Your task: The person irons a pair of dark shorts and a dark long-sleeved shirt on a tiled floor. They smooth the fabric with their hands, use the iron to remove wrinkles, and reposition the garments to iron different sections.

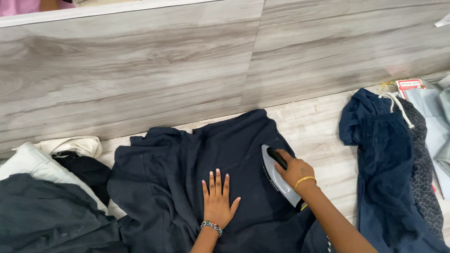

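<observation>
Head view: a dark navy garment (pixel 220 159) lies spread on the pale wood-grain floor (pixel 318 126), just in front of a low grey wood-look wall (pixel 140 79). The right hand (pixel 295 171) has its fingers wrapped round the black handle of a grey iron (pixel 277 175), which rests on the garment's right part, near its edge. The left hand (pixel 218 199) lies flat on the cloth just left of the iron, fingers straight and slightly apart, holding nothing and pressing the fabric down.

Judging from how the cloth lies, the stretch between the flat hand and the iron looks smooth, while the garment's left part is bunched in deep folds and its far edge is rumpled, so most of the pressing seems left. Left of the garment sits a heap of dark and cream clothes (pixel 47 187), loosely piled. Right of the iron, apart from the garment, lies a blue drawstring piece (pixel 384 159) over a patterned dark one, neither neatly folded.
</observation>
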